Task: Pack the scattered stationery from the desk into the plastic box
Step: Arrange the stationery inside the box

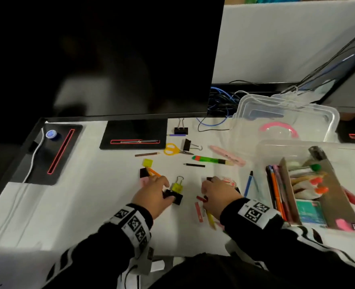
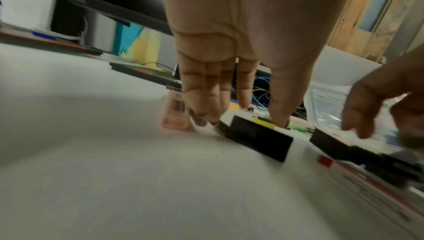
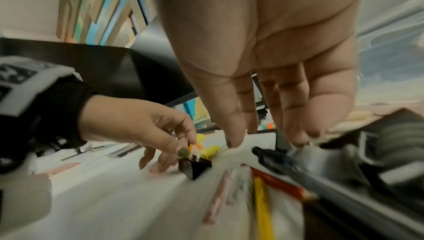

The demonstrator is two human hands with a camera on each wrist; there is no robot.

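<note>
The clear plastic box (image 1: 276, 147) stands at the right, holding pencils, pens and erasers. My left hand (image 1: 168, 189) reaches down over a black binder clip (image 1: 175, 198) beside a yellow binder clip (image 1: 177, 186). Its straight fingers and thumb (image 2: 243, 120) straddle the black binder clip (image 2: 259, 137), fingertips at the table. My right hand (image 1: 206, 185) hovers, fingers straight, over a small pile: a black pen (image 3: 275, 156), a yellow pencil (image 3: 263, 207) and a red-and-white strip (image 1: 198, 211). The right hand (image 3: 266, 140) holds nothing.
Scattered beyond the hands lie yellow scissors (image 1: 170, 149), a green highlighter (image 1: 212, 159), a pink cutter (image 1: 226, 155), a blue pen (image 1: 248, 184), pencils and more black binder clips (image 1: 190, 145). A monitor (image 1: 110, 59) on its base (image 1: 135, 134) fills the back; the box lid (image 1: 287, 117) and cables lie behind the box.
</note>
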